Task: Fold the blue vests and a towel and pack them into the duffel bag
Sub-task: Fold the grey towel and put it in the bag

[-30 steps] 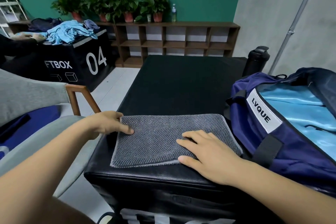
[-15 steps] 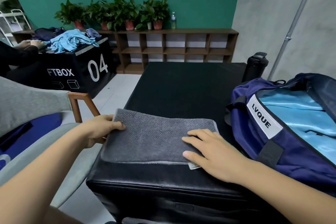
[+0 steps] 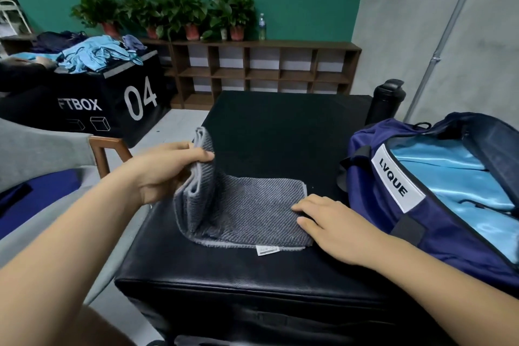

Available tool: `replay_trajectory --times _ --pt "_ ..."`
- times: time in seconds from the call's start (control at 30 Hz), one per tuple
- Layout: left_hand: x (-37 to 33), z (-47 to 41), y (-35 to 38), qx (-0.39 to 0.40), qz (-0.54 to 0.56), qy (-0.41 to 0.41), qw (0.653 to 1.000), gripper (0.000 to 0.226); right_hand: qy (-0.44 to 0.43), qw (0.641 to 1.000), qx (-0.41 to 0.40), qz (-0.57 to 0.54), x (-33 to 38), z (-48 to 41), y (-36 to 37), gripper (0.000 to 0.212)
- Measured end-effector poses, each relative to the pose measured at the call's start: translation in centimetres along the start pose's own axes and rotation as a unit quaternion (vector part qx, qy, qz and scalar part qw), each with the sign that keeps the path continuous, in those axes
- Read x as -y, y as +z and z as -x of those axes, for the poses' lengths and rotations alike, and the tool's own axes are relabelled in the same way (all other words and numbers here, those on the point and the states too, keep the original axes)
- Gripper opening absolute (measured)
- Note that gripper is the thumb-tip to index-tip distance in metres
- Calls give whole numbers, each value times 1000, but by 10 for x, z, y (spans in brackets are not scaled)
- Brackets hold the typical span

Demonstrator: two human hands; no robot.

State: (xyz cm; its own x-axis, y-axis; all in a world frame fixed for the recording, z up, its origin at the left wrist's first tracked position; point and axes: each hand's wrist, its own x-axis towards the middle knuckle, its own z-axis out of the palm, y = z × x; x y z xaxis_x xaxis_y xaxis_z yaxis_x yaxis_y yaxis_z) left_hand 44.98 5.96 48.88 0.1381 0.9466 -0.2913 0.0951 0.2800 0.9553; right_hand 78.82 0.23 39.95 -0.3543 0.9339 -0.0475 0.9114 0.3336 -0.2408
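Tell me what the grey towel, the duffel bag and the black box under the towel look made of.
Grey towel: matte cloth, perhaps microfibre, by its diagonal ribbing and limp drape. Duffel bag: navy synthetic weave, probably nylon or polyester; its light blue lining looks satiny, with glossy highlights. Black box: likely vinyl or faux leather, by the fine grain and dull shine.

On my feed I see two bare hands, the left hand (image 3: 165, 174) and the right hand (image 3: 334, 227). The left forearm (image 3: 70, 247) and the right forearm (image 3: 435, 284) are uncovered to the edge of my view. Low on the left is another bare rounded patch (image 3: 92, 329); I cannot tell which part.
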Motion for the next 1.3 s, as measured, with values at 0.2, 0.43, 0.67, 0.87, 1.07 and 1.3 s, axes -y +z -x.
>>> replay_trajectory --times 0.2,0.43,0.67,0.87,1.07,1.3 --pt "2 -22 64 30 -43 19 998 33 0 1000 -14 -20 2 -3 -1 39" --pt "18 -41 127 40 -121 21 992 36 36 993 -27 -107 -4 -6 -6 36" --pt "30 -49 161 45 -173 28 984 37 59 986 -34 -149 -6 -5 -10 37" --pt "47 -51 169 46 -198 48 978 34 118 973 -90 -177 -7 -5 -9 34" --pt "33 -39 150 130 -128 48 982 26 86 979 -126 -135 -9 -7 -6 25" --pt "32 -47 78 -41 -320 186 928 24 -40 992 -100 -58 4 1 -8 44"
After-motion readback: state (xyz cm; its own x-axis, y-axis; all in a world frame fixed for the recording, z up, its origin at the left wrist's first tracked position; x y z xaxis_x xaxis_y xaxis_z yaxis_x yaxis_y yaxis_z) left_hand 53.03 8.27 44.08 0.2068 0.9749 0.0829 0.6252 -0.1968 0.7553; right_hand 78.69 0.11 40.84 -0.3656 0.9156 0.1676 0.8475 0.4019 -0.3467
